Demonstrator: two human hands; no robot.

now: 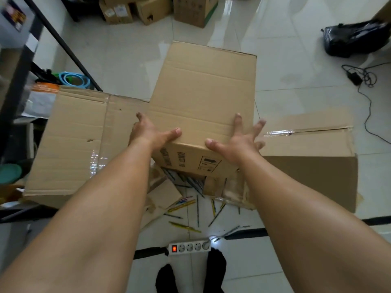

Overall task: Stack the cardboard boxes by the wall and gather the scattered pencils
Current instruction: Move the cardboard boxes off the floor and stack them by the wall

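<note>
Here, in the head view, we see the middle box (203,96) lying straight ahead of both arms, between the left box (80,140) and the right box (313,157), on the pale tiled floor (296,60). Its long axis runs away from us toward the far edge of the floor, where more boxes (190,11) stand.

The left grip (152,132), a bare hand, clasps the near left corner of the middle box, thumb on the top face and fingers down the side. The right grip (237,140) presses the near right corner with splayed, straight fingers, thumb along the near edge. Both are equally near, so we judge the coming lift to be two-handed, carrying forward along that axis.

The near end seems raised off the floor, though we cannot tell how the far end sits. The pencils (186,208) lie scattered under and before that near end, toward the near edge of the floor, just short of a white power strip (189,247) with its switch lit.

The cardboard is plain brown corrugated board, matt, creased in bands, with dark print on the near face and clear tape on the neighbouring boxes; the pencils are thin, yellow and dark. The tiles are glossy and will likely let a box slide.
</note>
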